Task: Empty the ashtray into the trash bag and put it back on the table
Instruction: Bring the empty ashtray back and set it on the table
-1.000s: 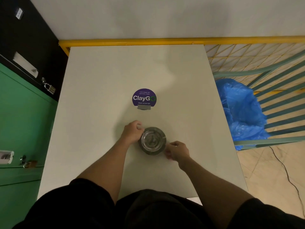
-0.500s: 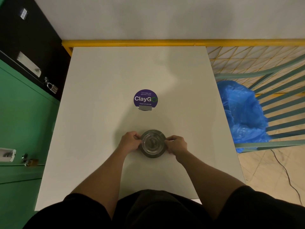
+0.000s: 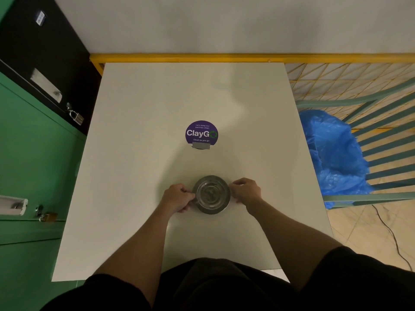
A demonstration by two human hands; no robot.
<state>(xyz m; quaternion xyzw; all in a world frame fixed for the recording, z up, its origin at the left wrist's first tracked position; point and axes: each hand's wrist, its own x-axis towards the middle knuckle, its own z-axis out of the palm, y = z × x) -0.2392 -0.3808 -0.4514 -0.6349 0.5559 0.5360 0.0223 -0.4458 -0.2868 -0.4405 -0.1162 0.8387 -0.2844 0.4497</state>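
A round metal ashtray sits on the white table, near its front middle. My left hand grips the ashtray's left rim with curled fingers. My right hand pinches its right rim. I cannot tell what lies inside the shiny bowl. A blue trash bag hangs open to the right of the table, below the tabletop's level, held in a green slatted frame.
A purple round ClayGo sticker lies on the table beyond the ashtray. Green lockers with padlocks stand along the left. A yellow rail and a pale wall close the far side. A black cable runs over the tiled floor at right.
Both hands have closed in on the ashtray's two sides, the right hand rising from the lower right to the right rim. The ashtray stays in the same spot on the table.
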